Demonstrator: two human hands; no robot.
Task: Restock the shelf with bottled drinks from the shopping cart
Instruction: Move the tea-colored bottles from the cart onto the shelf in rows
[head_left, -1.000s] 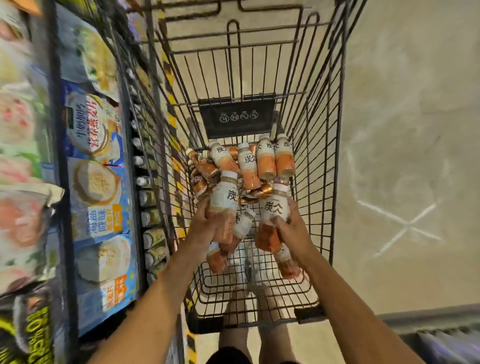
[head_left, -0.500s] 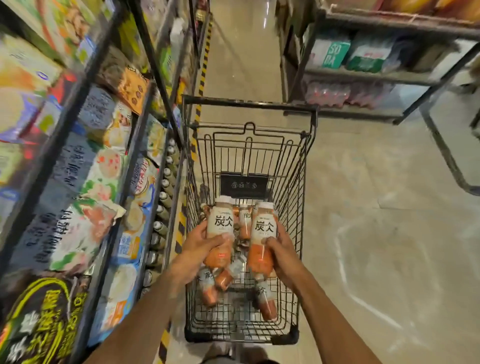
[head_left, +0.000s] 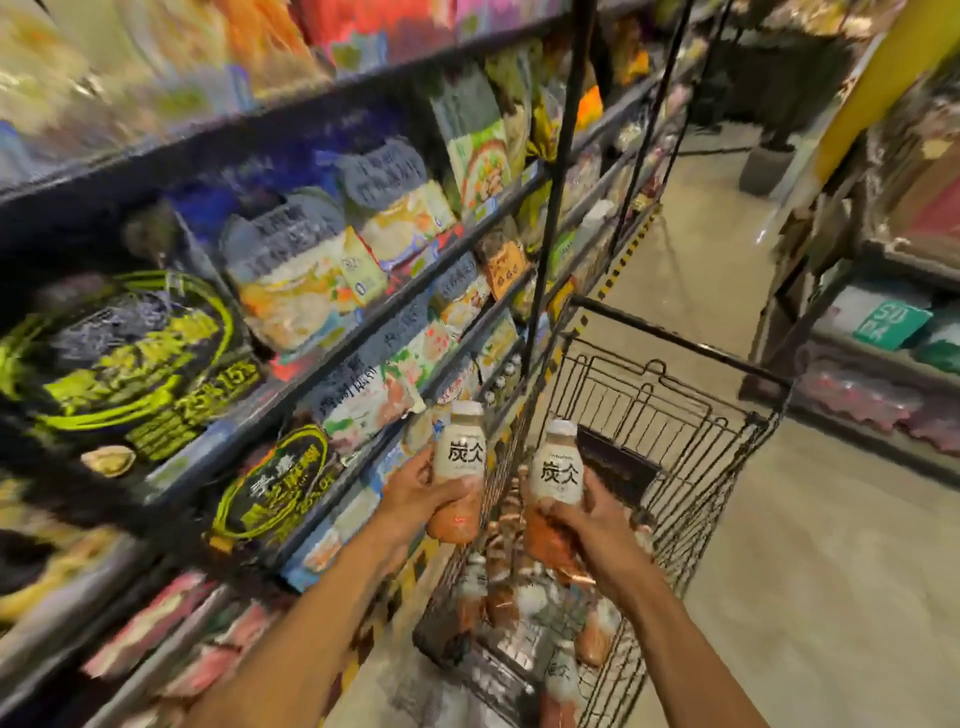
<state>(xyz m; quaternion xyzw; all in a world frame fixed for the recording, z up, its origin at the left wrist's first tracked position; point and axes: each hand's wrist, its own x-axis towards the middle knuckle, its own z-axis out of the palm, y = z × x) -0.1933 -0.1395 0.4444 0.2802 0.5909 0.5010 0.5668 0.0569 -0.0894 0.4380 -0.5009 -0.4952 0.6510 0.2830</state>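
Note:
My left hand (head_left: 415, 493) grips a bottled drink (head_left: 462, 457) with a white cap, cream label and orange base, held upright beside the shelf's lower rows. Another such bottle (head_left: 558, 470) stands upright in my right hand (head_left: 592, 525), above the black wire shopping cart (head_left: 727, 467). Several more of these bottles (head_left: 498, 587) lie in the cart's bottom. The dark metal shelf (head_left: 332, 353) runs along the left, its rows packed with bagged goods; small bottles (head_left: 501, 376) line a low row near the cart.
A black upright post (head_left: 561, 171) of the shelf stands just behind the bottles. Across the aisle, a second rack (head_left: 883, 358) holds a green box and pink packs. Pale floor (head_left: 831, 571) stretches right of the cart, with yellow-black tape along the shelf base.
Both hands have lifted their bottles out of the cart and toward the left. The view has swung up and left from the cart to the shelf rows.

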